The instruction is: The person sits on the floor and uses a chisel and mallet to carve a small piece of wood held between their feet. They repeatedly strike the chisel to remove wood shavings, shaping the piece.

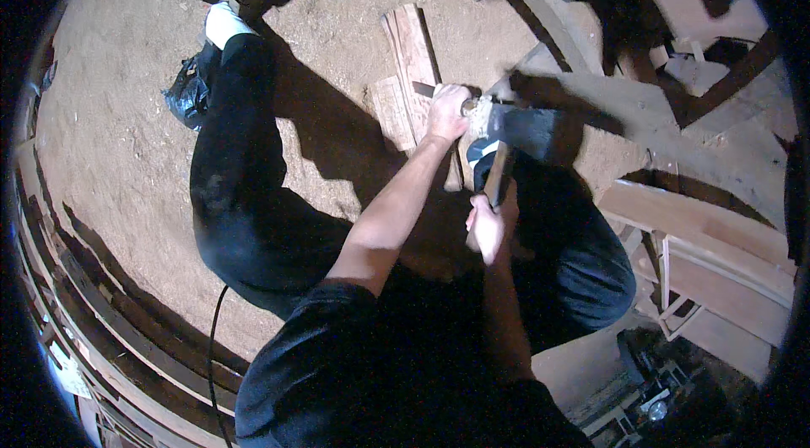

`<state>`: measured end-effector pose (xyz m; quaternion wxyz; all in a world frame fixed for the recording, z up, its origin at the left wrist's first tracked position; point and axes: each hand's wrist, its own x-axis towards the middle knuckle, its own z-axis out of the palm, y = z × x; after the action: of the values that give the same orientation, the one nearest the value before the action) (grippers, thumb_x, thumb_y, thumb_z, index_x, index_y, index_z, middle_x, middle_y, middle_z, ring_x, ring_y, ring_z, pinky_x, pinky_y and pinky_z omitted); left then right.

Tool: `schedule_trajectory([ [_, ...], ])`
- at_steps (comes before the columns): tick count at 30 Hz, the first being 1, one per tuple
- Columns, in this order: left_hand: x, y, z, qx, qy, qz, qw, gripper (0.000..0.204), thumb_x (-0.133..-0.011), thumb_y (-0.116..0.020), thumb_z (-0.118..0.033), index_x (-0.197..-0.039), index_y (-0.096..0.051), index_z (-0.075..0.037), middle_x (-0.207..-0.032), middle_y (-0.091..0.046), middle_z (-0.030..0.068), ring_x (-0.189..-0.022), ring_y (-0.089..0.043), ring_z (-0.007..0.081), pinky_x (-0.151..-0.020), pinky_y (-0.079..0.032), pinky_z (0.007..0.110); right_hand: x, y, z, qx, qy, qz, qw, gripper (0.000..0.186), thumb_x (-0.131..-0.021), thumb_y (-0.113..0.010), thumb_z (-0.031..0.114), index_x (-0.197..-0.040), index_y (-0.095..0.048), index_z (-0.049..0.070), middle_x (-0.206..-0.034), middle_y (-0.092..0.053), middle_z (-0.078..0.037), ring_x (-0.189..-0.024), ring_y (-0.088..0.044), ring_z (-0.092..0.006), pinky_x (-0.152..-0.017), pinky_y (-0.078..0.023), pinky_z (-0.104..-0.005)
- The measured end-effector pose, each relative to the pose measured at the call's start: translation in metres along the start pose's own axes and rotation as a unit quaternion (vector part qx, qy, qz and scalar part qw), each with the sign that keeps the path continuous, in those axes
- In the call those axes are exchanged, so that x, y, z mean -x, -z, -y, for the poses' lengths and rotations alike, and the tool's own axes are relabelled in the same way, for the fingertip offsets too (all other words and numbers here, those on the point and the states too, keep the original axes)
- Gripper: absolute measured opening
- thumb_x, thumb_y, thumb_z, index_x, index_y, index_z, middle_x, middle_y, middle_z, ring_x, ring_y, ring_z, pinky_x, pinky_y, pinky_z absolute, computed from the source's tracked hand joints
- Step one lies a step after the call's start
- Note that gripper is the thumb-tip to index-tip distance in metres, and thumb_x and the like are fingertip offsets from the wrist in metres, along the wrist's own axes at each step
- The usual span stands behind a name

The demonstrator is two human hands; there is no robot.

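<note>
My left hand [447, 113] is closed around what looks like a chisel. Its dark flat blade [423, 89] pokes out on the left side of the fist, and a pale, frayed end [481, 116] shows on the right. In my closed right hand [487, 229] is the wooden handle of a hammer [501, 174]. The hammer's big, dark, block-shaped head is close to the frayed end; whether they touch I cannot tell. Beneath and beyond my left hand lies a reddish-brown piece of wood [411, 47], with another pale wooden piece [391, 110] beside it.
Sandy, chip-strewn ground [329, 35] surrounds my outstretched left leg [232, 136]. A black plastic bag [186, 94] lies by that leg. Planks [700, 229] are stacked at the right, curved timber [548, 5] stands at the far right, and a black cable [213, 347] runs at lower left.
</note>
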<state>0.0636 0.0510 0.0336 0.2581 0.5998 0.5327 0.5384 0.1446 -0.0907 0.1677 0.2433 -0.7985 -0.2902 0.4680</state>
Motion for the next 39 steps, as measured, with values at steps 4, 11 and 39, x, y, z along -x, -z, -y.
schedule_trajectory([
  [4,-0.002,-0.003,0.005,0.01,0.009,0.001,1.0,0.016,-0.061,-0.062,-0.014,-0.065,-0.049,-0.005,-0.065,-0.05,0.0135,-0.068,-0.051,0.0327,-0.065,-0.039,0.039,0.015,0.005,0.017,-0.203,0.045,-0.027,0.978,0.057,-0.07,-0.054,0.0,-0.121,-0.03,0.001,-0.064,-0.05,-0.008,-0.038,-0.044,-0.0155,-0.037,-0.04,-0.0289],
  [11,0.004,-0.006,0.008,-0.006,-0.029,0.04,0.999,0.015,-0.057,-0.06,-0.009,-0.068,-0.05,-0.005,-0.068,-0.051,0.0129,-0.071,-0.051,0.0315,-0.065,-0.039,0.039,0.018,0.019,0.021,-0.242,0.102,-0.039,0.964,0.05,-0.067,-0.054,-0.005,-0.114,-0.039,0.0,-0.072,-0.051,-0.008,-0.045,-0.047,-0.0143,-0.041,-0.043,-0.027],
  [39,-0.002,-0.006,-0.008,0.006,-0.008,0.022,1.0,0.015,-0.06,-0.06,-0.012,-0.065,-0.048,-0.005,-0.068,-0.052,0.0136,-0.071,-0.051,0.0325,-0.065,-0.038,0.039,0.001,0.007,-0.011,-0.042,0.015,0.038,0.998,0.066,-0.076,-0.054,0.005,-0.13,-0.017,-0.004,-0.052,-0.049,-0.008,-0.037,-0.047,-0.0176,-0.036,-0.041,-0.0298],
])
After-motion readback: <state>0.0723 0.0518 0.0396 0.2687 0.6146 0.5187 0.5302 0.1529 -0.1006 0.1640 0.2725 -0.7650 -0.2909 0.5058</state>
